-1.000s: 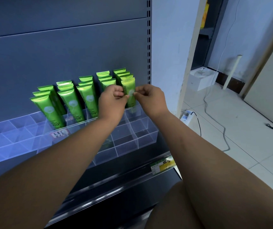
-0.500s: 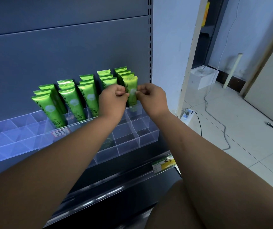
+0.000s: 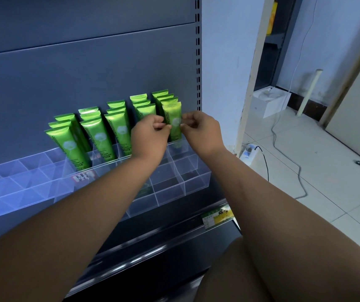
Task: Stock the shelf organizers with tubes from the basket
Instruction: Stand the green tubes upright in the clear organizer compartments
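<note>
"Chamomile" runs up the green tube (image 3: 173, 114) I hold and the front tubes (image 3: 96, 136) left of it; the red sticker (image 3: 82, 176) on the organizer (image 3: 194, 182) and the yellow price tag (image 3: 217, 216) I cannot read

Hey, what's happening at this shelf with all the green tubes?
A person is stocking a shelf. Their left hand and right hand pinch the sides of the front green tube in the rightmost row, standing it upright in the clear organizer. Other tubes already stand in rows to its left.

Organizer (image 3: 4, 188) cut off at left edge, price label (image 3: 217, 215) print unreadable, left hand (image 3: 148, 136) covering tube (image 3: 146, 111) bottoms.
</note>
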The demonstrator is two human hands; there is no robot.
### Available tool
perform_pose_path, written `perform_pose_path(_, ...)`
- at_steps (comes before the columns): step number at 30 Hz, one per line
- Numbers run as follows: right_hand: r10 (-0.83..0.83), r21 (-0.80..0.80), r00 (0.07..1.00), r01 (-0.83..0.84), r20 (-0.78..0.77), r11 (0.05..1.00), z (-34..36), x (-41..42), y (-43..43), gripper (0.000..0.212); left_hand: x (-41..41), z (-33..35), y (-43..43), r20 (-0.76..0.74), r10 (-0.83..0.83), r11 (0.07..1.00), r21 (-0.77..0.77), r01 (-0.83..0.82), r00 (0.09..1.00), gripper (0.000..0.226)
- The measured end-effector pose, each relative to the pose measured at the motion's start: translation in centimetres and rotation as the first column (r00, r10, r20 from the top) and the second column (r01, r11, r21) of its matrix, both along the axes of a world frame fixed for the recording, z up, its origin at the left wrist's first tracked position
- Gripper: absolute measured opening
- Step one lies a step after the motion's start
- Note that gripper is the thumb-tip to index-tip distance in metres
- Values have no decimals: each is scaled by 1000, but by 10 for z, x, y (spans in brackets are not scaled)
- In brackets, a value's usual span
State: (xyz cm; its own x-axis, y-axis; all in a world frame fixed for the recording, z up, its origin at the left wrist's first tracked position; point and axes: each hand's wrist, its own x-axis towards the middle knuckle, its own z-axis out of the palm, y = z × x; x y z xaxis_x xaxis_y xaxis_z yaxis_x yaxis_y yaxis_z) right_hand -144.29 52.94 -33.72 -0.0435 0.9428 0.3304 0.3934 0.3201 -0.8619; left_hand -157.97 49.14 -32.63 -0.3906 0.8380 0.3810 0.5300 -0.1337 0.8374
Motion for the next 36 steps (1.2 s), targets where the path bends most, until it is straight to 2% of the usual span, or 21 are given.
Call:
perform_pose_path(2, -20, 15, 998, 19, 63, 1000, 1, 1, -7, 23, -3, 2, -7, -25, 32, 999, -12, -32, 999, 25)
perform_pose_path(5, -88, 80, 950, 67, 299, 995, 3, -1, -19, 22, -11, 5, -26, -97, 35, 999, 8, -35, 995, 25)
perform_pose_path(7, -128, 125, 885, 80, 448, 989, 6, -5, -28, 24, -16, 6, -40, -197, 34, 999, 17, -31, 980, 27)
perform_pose_path(10, -162, 183, 819, 71, 551, 980, 16, -13, -44, 24, -24, 6, -58, -351, 38, 999, 21, -32, 936, 24)
perform_pose_path(14, -186, 281, 813, 29, 551, 959, 37, -28, -75, 24, -30, 13, -88, -469, 69, 997, 14, -70, 881, 28)
perform_pose_path(17, -123, 344, 848, -74, 516, 936, 44, -49, -101, 30, -50, 19, -118, -654, 125, 983, -21, -183, 746, 48)
perform_pose_path(19, -44, 346, 858, -159, 512, 925, 45, -68, -120, 41, -72, 21, -144, -725, 191, 953, -25, -302, 662, 62)
perform_pose_path(22, 86, 313, 844, -288, 529, 905, 48, -104, -152, 55, -110, 26, -195, -765, 271, 876, -56, -478, 585, 71)
perform_pose_path(26, 281, 288, 806, -476, 521, 831, 61, -168, -216, 59, -166, 31, -286, -793, 397, 753, -6, -658, 462, 73)
perform_pose_path(30, 416, 335, 741, -631, 528, 700, 70, -241, -302, 59, -219, 37, -391, -775, 518, 587, 14, -810, 362, 76)
perform_pose_path(36, 630, 307, 549, -834, 550, 458, 54, -346, -440, 64, -277, 28, -552, -734, 646, 322, 13, -947, 209, 74)
